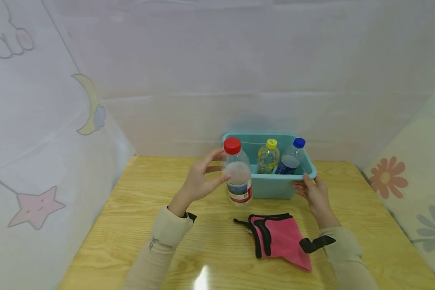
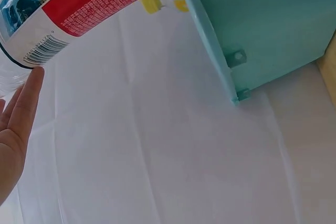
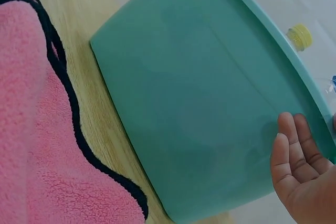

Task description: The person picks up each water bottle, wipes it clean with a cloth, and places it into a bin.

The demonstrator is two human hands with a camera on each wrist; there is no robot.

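My left hand (image 1: 199, 181) holds a large clear plastic bottle (image 1: 238, 171) with a red cap, thumb on its near side and fingers around the back. The bottle is upright above the table, in front of a teal plastic bin (image 1: 272, 187). At the bin's front right corner, my right hand (image 1: 314, 195) grips the rim, thumb on top and fingers underneath. Inside the bin stand a yellow-capped bottle (image 1: 268, 158) and a blue-capped bottle (image 1: 291, 159), the latter leaning. The left wrist view shows the held bottle's red and white label (image 2: 97, 3) close up.
A folded pink cloth (image 1: 280, 239) with black edging lies on the wooden table (image 1: 137, 229), in front of the bin. Pale fabric (image 1: 253, 72) hangs behind the table, and printed sheets stand at both sides.
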